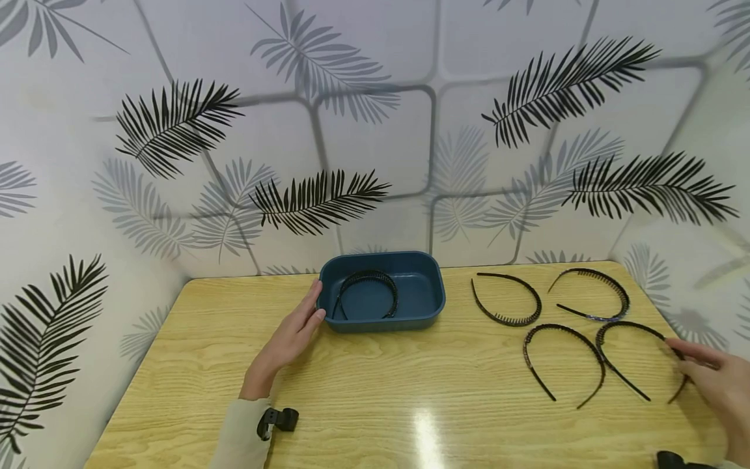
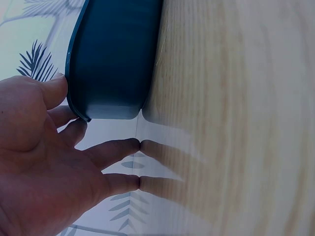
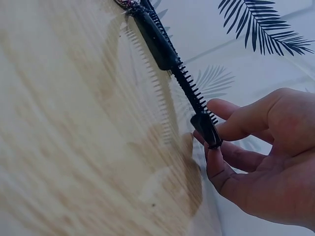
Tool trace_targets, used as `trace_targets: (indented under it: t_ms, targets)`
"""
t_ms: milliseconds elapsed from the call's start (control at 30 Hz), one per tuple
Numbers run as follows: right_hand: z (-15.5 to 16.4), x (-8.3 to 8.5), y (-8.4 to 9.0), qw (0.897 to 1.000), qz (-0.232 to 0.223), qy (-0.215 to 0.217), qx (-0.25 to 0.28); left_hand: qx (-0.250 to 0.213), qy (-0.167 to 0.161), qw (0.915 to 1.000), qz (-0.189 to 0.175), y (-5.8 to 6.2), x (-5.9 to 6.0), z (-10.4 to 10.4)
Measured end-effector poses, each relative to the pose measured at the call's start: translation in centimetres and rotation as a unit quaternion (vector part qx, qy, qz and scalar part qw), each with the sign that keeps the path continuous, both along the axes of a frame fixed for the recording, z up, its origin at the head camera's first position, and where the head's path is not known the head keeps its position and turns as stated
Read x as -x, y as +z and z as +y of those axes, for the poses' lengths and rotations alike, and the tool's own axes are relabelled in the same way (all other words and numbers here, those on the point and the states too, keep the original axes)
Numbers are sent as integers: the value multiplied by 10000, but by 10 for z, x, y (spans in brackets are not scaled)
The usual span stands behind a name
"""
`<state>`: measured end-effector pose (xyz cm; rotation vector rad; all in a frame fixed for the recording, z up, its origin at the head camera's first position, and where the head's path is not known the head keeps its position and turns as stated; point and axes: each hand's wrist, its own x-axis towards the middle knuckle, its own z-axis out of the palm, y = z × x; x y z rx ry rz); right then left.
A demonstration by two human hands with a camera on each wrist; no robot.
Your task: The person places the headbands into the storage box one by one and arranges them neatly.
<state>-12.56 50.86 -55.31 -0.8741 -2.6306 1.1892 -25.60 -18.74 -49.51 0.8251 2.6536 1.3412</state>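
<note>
A: State the item in hand and its position.

B: A black headband at the right of the desk, both ends pointing toward the person. The right hand pinches its right side between thumb and fingers.

A: What does the right wrist view add?

B: A row of short teeth along the band, and a comb-like shadow on the wood. The head view shows the band's whole arch.

A: Adjacent items?

B: A second headband meets its left side; whether they touch or overlap cannot be told. Beyond lie a third headband and a fourth headband, the latter with a bluish section.

A: The container?

B: A blue box near the desk's far edge, with dark looped headbands inside, visible from the head view only; exact count unclear.

A: Left hand?

B: The left hand reaches forward to the box's left end, fingers extended. The left wrist view shows the thumb against the rim and the fingers spread.

A: Surroundings?

B: A pale sleeve, a black wrist device, and a leaf-printed backdrop.
</note>
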Motion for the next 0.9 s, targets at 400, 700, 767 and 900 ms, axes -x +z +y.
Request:
trace_targets:
  t_ms: [400,700,767,900]
  targets:
    - [0,-8,8,9967,657,275,381,-86,-47,9999,93,1,0,1]
    - [-2,-11,12,9916,908,824,408,-136,-37,9999,42,3,-1,3]
    - [-3,-11,13,9878,1076,908,661,-129,-30,9999,40,3,-2,3]
    - [-3,-13,10,9755,1409,1152,1233,-128,-41,9999,33,3,-2,3]
